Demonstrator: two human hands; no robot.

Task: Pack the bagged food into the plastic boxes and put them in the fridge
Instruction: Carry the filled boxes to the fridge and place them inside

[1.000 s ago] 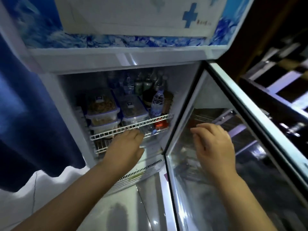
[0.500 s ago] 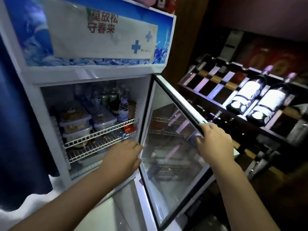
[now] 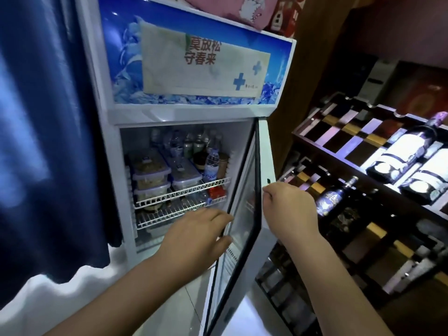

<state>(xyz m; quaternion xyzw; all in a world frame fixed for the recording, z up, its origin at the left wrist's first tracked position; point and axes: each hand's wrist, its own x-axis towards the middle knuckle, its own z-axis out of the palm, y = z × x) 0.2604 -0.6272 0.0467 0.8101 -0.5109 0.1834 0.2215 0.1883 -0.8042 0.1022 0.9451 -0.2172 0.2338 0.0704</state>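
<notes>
My right hand (image 3: 288,207) curls its fingers round the outer edge of the half-open glass door (image 3: 264,151), while my left hand (image 3: 198,229) hangs slack-fingered, holding nothing, just beside the door's inner frame; whether it touches I cannot tell. Inside the fridge (image 3: 194,115), the lidded plastic boxes (image 3: 150,166) sit on the upper wire shelf (image 3: 184,192), two stacked at left and one beside them, a water bottle (image 3: 211,164) to their right. A blue curtain (image 3: 48,117) hangs left of the fridge; a wine rack (image 3: 351,139) stands to its right.
</notes>
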